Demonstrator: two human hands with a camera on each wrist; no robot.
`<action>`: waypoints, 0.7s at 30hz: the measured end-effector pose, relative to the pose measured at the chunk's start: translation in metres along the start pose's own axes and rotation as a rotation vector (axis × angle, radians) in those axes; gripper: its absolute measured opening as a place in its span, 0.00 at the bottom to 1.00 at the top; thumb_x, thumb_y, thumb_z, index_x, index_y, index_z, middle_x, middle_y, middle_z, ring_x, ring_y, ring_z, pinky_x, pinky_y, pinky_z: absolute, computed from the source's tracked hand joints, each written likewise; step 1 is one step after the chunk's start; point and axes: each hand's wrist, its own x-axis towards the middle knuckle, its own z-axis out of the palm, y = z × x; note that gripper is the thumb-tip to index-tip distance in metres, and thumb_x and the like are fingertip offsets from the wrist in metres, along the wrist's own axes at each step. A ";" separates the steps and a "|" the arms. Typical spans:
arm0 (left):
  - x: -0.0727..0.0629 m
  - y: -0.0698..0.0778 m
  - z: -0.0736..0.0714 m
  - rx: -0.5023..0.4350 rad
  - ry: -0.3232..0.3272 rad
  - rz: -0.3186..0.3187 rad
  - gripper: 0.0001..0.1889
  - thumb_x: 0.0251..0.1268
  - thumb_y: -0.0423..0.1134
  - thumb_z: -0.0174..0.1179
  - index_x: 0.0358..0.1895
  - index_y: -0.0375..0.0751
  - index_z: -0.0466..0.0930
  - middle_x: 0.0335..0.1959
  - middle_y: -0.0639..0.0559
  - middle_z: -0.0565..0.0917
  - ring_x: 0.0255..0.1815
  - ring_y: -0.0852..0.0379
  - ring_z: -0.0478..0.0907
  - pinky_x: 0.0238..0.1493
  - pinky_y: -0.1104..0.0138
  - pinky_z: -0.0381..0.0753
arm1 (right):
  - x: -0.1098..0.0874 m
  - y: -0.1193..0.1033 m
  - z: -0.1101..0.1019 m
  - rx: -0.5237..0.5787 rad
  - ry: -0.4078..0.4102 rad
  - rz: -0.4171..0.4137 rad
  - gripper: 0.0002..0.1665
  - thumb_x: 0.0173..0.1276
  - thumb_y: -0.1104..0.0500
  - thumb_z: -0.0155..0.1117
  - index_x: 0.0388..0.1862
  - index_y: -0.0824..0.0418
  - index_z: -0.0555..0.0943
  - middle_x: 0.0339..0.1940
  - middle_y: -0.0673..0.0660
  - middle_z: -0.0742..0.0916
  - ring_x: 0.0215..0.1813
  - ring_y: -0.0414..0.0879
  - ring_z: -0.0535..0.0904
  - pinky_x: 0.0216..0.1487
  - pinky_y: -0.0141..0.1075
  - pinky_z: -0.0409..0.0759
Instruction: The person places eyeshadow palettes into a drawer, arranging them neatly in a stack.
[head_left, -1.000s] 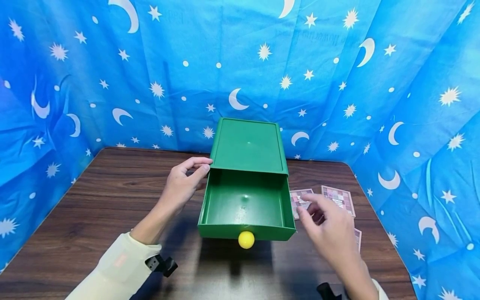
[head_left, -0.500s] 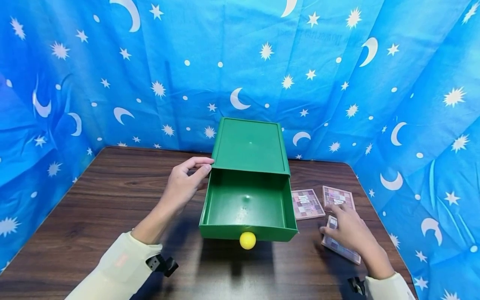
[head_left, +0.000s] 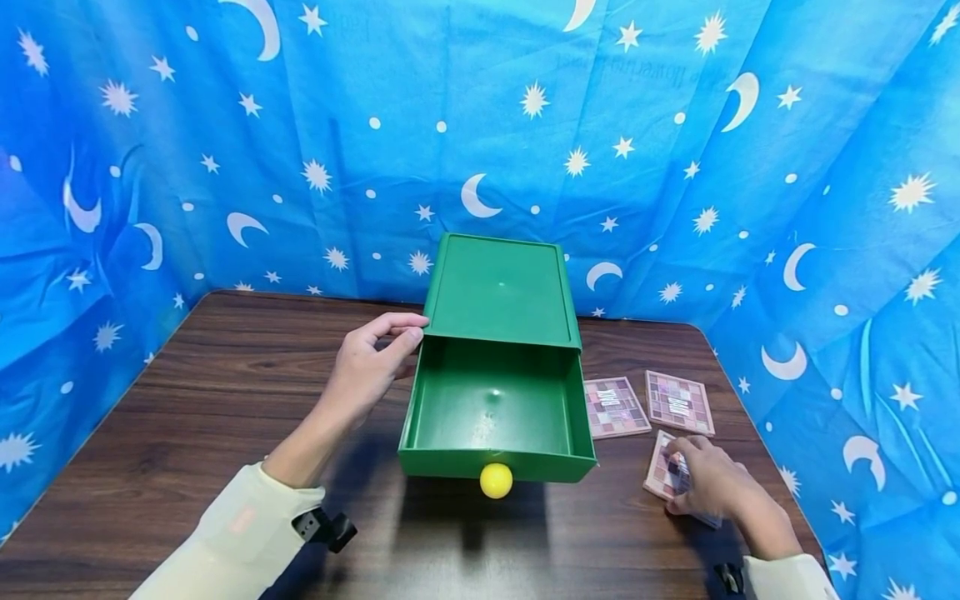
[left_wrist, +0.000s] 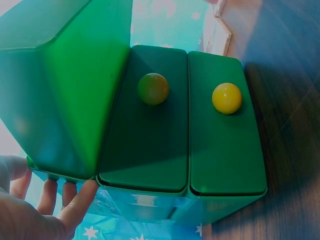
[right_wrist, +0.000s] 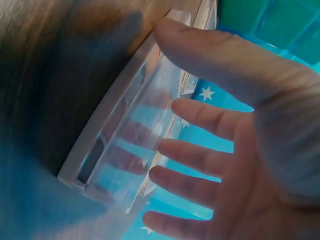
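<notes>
My left hand touches the front left edge of a green drawer cabinet, fingertips and thumb right at its upper corner. The cabinet's top drawer is pulled out, with a yellow ball knob on its front. Over on the right, my right hand reaches across an eyeshadow palette lying on the table. In the right wrist view its thumb is at one long edge of the palette, and the spread, fairly straight fingers reach the opposite edge.
Two more eyeshadow palettes lie on the table: one beside the drawer, another farther right. Below the open drawer are two closed drawers, the middle and bottom, with ball knobs. A blue star-and-moon cloth surrounds the table.
My right hand has moved from beside the open drawer to the right and down onto the nearest palette. The left hand has stayed at the cabinet's corner.
</notes>
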 end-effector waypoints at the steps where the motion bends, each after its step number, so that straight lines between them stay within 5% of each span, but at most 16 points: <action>1: 0.000 0.000 0.000 -0.002 0.000 0.000 0.18 0.78 0.44 0.57 0.62 0.38 0.80 0.55 0.36 0.78 0.50 0.55 0.85 0.49 0.62 0.90 | 0.001 0.001 0.001 0.009 0.000 0.000 0.45 0.41 0.50 0.89 0.58 0.57 0.77 0.63 0.72 0.77 0.59 0.71 0.77 0.51 0.73 0.76; 10: -0.001 0.000 -0.001 0.018 0.000 0.008 0.18 0.78 0.45 0.57 0.62 0.39 0.80 0.55 0.36 0.79 0.51 0.55 0.85 0.50 0.60 0.89 | 0.006 0.012 0.007 0.049 0.021 -0.029 0.41 0.38 0.54 0.89 0.51 0.53 0.74 0.57 0.67 0.80 0.54 0.62 0.78 0.45 0.66 0.78; 21: -0.001 0.000 0.001 -0.016 0.006 -0.005 0.18 0.77 0.44 0.58 0.61 0.38 0.81 0.52 0.41 0.80 0.48 0.60 0.85 0.50 0.60 0.89 | -0.001 0.009 -0.007 0.024 0.099 -0.060 0.40 0.40 0.48 0.84 0.51 0.55 0.74 0.49 0.63 0.80 0.45 0.58 0.76 0.40 0.57 0.77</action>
